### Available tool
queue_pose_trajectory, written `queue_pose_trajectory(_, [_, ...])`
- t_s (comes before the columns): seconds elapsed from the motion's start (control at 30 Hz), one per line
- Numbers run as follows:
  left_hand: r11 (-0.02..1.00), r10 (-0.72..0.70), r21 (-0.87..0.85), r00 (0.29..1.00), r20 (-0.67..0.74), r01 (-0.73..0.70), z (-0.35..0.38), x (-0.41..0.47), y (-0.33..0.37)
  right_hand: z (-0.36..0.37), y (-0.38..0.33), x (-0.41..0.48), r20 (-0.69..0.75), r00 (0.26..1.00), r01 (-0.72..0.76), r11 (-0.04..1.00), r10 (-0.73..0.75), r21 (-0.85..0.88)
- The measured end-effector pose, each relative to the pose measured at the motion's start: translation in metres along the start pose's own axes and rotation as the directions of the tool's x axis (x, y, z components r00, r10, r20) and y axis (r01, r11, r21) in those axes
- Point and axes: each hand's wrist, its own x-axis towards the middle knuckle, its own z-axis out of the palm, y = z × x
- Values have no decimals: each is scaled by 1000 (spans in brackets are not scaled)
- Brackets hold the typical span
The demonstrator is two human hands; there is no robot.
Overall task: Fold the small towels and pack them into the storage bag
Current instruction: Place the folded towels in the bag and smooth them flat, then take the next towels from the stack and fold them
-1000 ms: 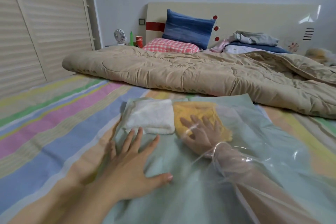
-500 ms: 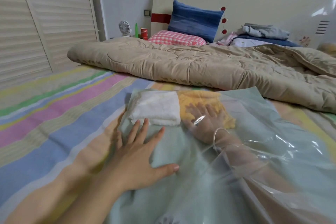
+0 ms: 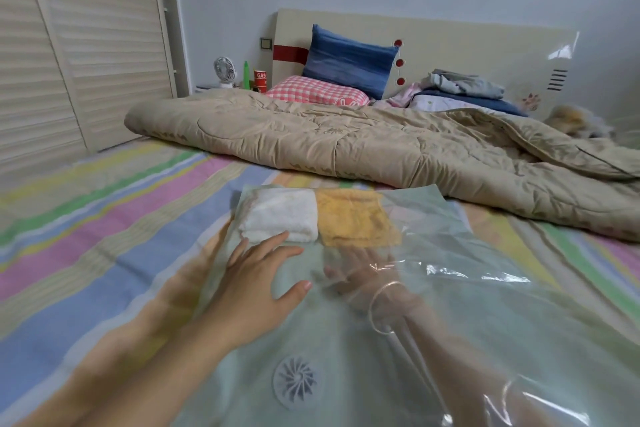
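I look down a bed with a striped sheet [image 3: 104, 236] in pastel bands, where a pale green see-through storage bag [image 3: 485, 322] lies flat before me, its closed far edge toward the headboard. A rumpled tan quilt [image 3: 381, 146] lies across the bed just beyond that far edge, so there is little open room ahead; to the left, bare sheet runs wide up to a slatted wardrobe door [image 3: 86, 45]. Inside the bag, at its far end, a folded white towel [image 3: 280, 218] and a folded yellow towel [image 3: 353, 222] sit side by side, touching, both squared and flat. My left hand [image 3: 252, 288] lies on top of the bag, fingers spread and open, holding nothing, its fingertips at the near edge of the white towel. My right hand [image 3: 367, 270] is inside the bag, seen through the plastic, fingers loosely extended just short of the yellow towel, gripping nothing. A round valve [image 3: 294, 381] marks the bag's near part.
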Motion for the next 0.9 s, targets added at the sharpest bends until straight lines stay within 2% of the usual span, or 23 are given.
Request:
queue_pose_trajectory(0.07, [999,14,-50,998,55,-11,-9,-6,18,0,-3,-32,-40,999,29,994,-34,-102])
queue_pose_trajectory(0.13, [995,54,-94,994,94,-45,-17,-15,41,-2,-8,-71,-58,998,34,996,-39,-86])
queue_pose_trajectory(0.23, [984,78,-171,986,148,-52,-22,-39,83,-2,-9,-136,-119,991,59,998,-56,26])
queue_pose_trajectory(0.3, [975,83,-218,982,171,-45,-21,-57,112,5,-3,-184,-191,979,74,997,-77,-24])
queue_pose_trajectory(0.37, [968,100,-248,974,201,-48,-17,-77,142,14,5,-231,-146,989,24,999,-27,-22])
queue_pose_trajectory(0.43, [959,121,-279,967,222,-56,-12,-97,170,28,19,-275,-169,984,47,996,-60,-79])
queue_pose_trajectory(0.5, [949,140,-309,961,237,-62,-10,-114,198,33,32,-317,-128,992,4,997,-15,-83])
queue_pose_trajectory(0.57, [939,167,-336,952,257,-74,-8,-127,224,24,43,-355,-189,982,-27,999,18,-47])
queue_pose_trajectory(0.6, [937,176,-341,946,271,-77,-7,-132,237,12,44,-377,-134,991,-27,1000,26,-6])
queue_pose_trajectory(0.7, [938,192,-336,934,302,-85,2,-148,275,-7,68,-426,-92,991,103,994,-99,40])
queue_pose_trajectory(0.73, [939,199,-332,929,311,-90,6,-152,287,-16,75,-443,-96,994,67,992,-57,104])
queue_pose_trajectory(0.8, [941,218,-320,918,331,-108,14,-161,309,-33,92,-470,-207,976,-26,981,66,191])
queue_pose_trajectory(0.9, [942,244,-311,899,363,-130,28,-171,335,-53,122,-499,-434,868,-133,954,242,268])
